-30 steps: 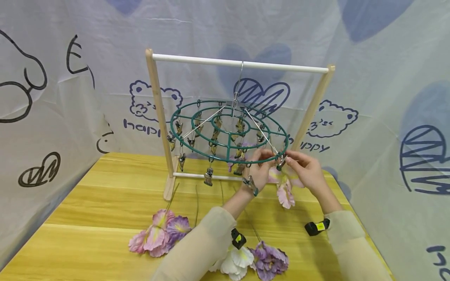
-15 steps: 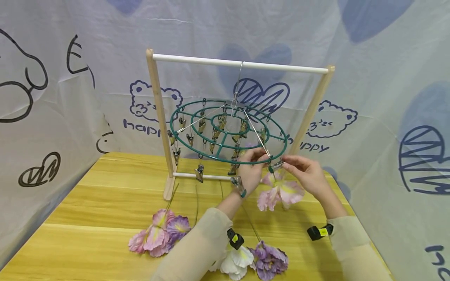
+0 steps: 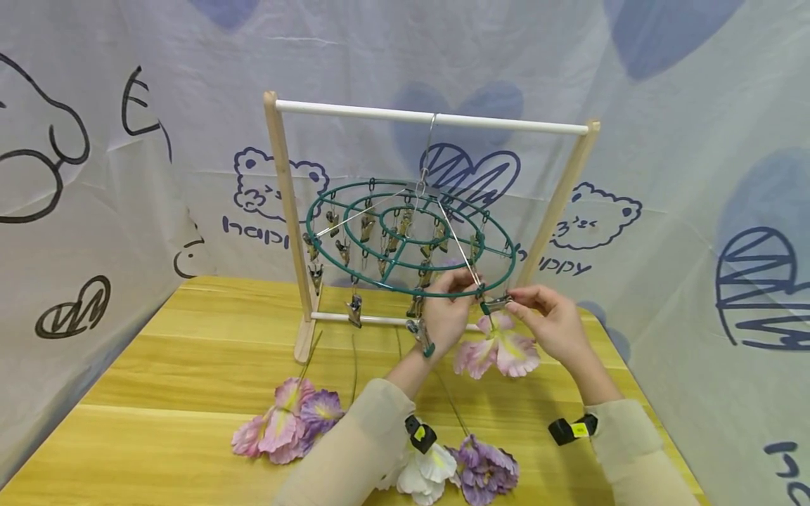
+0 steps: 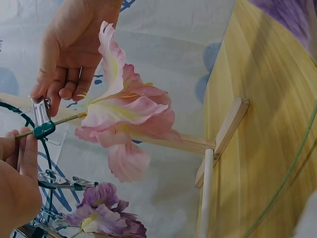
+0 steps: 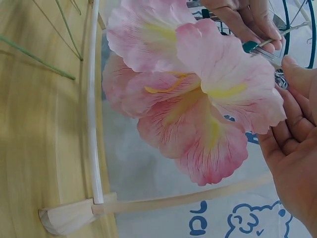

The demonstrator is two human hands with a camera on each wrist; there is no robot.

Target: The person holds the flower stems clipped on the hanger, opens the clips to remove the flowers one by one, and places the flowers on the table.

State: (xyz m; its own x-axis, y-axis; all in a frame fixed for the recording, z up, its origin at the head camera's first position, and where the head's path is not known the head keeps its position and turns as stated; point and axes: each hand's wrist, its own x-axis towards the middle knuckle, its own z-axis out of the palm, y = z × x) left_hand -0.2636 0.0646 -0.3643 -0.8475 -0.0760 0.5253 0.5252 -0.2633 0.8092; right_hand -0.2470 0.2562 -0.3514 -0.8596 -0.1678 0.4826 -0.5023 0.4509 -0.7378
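A pink artificial iris (image 3: pixel 496 353) hangs head-down below the rim of a round green clip hanger (image 3: pixel 405 289). Its stem (image 4: pixel 69 119) lies at the green tips of a metal clip (image 4: pixel 41 116); whether the tips bite on it is hard to tell. My left hand (image 3: pixel 446 318) pinches that stem just behind the clip. From the other side, my right hand (image 3: pixel 555 327) pinches the clip's metal handles between thumb and fingers. Another clip (image 3: pixel 420 337) dangles in front of my left wrist. In the left wrist view a purple flower (image 4: pixel 106 213) hangs lower down.
The hanger hooks onto a white bar (image 3: pixel 506 124) between wooden posts (image 3: pixel 287 197). On the wooden table (image 3: pixel 158 393) lie pink flowers (image 3: pixel 285 422), a white flower (image 3: pixel 425 474) and a purple flower (image 3: pixel 484 469). Several clips hang from the rings.
The hanger has turned, its front clips shifting left. Both hands have moved with the clip slightly left and down, and the pink iris now shows more fully.
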